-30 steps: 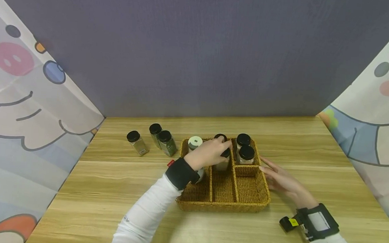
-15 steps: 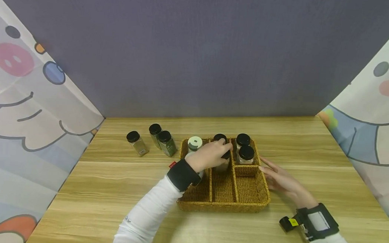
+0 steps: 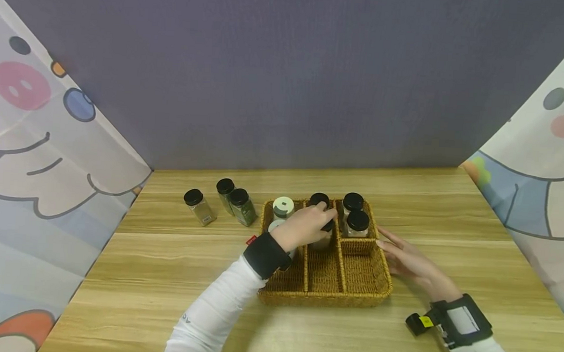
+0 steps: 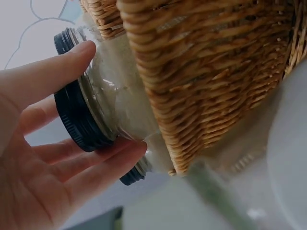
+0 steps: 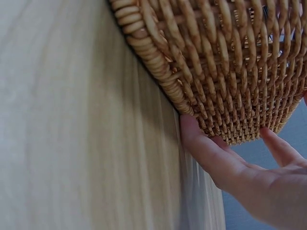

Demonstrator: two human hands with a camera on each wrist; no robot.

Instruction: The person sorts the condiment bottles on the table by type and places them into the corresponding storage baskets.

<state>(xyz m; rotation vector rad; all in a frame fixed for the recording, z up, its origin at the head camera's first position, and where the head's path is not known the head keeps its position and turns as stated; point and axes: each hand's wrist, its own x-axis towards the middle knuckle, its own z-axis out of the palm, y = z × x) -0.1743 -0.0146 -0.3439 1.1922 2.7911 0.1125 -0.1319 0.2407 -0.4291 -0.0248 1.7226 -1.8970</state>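
Observation:
My left hand (image 3: 305, 226) reaches into the middle compartment of a wicker basket (image 3: 324, 295). Thumb and fingers grip a clear jar with a black lid (image 4: 79, 117), pale contents inside it. Behind it in that compartment stands another black-lidded jar (image 3: 319, 200). Two white-lidded jars, the rear one (image 3: 283, 205) plainer to see, stand in the left compartment, partly hidden by my hand. My right hand (image 3: 409, 263) is at the basket's right side, its fingertips touching the woven wall (image 5: 225, 76), fingers fairly straight.
Two black-lidded jars, the nearer one (image 3: 357, 223) included, fill the back right compartment. Left of the basket, a jar of beige contents (image 3: 200, 208) and two green jars, one in front (image 3: 243, 208), stand on the wooden table (image 3: 169, 277). A grey wall (image 3: 287, 90) rises behind.
My left hand has shifted very slightly toward me and right, still gripping the jar. The right hand and the basket stay in place.

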